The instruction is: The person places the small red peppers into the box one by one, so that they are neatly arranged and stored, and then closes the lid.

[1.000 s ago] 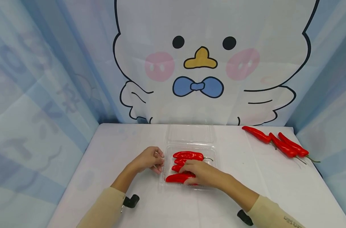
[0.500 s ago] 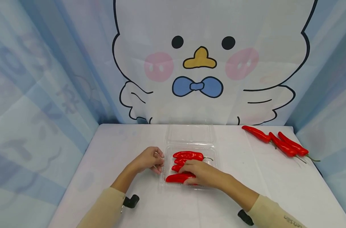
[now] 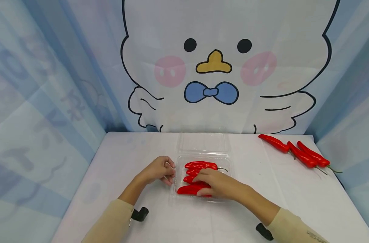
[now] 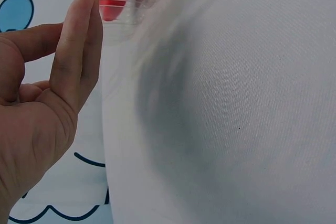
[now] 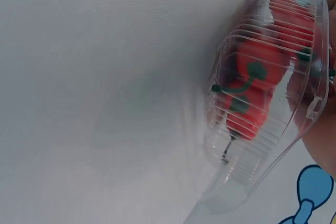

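Several red chili peppers (image 3: 200,165) lie side by side in a clear plastic container (image 3: 230,172), also seen edge-on in the right wrist view. My right hand (image 3: 220,185) reaches over them, its thumb and fingers round the nearest red chili pepper (image 3: 187,190). The palm hides the stem ends there. At the container's left side is my left hand (image 3: 160,169). In the left wrist view its extended fingers (image 4: 71,51) have their tips against the container's edge, with nothing seen between them.
Three more red chili peppers (image 3: 274,143) lie at the back right of the white table (image 3: 263,209). The container's transparent lid (image 3: 203,143) is folded back toward the cartoon backdrop (image 3: 221,114). Blue curtains (image 3: 29,135) flank the table.
My right hand and forearm have shifted slightly to the right, uncovering a little more of the nearest red chili pepper. The left hand and the peppers have stayed in place.
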`<control>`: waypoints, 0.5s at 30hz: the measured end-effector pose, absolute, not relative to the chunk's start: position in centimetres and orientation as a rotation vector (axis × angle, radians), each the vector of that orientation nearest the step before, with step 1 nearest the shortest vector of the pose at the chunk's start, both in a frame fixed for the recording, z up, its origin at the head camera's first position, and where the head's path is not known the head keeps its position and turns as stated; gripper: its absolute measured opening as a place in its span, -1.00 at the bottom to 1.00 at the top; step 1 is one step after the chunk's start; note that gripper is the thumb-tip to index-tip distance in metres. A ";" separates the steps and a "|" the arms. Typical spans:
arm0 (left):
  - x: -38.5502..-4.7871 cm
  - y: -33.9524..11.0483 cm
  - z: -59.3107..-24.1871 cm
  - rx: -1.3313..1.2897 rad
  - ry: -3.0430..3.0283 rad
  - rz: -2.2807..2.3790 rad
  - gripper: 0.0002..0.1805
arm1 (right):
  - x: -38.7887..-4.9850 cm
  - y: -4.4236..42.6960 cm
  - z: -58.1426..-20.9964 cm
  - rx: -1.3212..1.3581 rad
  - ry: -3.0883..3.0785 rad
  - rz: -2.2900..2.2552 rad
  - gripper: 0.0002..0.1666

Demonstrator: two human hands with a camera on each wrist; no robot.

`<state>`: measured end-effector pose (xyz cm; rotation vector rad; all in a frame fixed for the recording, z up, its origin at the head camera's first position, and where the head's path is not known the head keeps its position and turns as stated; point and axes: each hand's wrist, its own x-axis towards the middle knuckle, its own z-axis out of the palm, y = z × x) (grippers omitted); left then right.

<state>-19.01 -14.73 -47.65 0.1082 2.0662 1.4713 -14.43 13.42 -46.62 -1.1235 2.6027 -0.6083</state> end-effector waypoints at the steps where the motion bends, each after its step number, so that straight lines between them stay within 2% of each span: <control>1: -19.0 -14.7 -47.6 0.108 2.068 1.470 -0.80 | -14.5 13.6 -46.5 -1.120 2.612 -0.606 -0.48; 15: -19.0 -14.7 -47.7 0.104 2.071 1.474 -0.81 | -15.3 17.1 -45.1 -0.975 2.696 -0.773 -0.51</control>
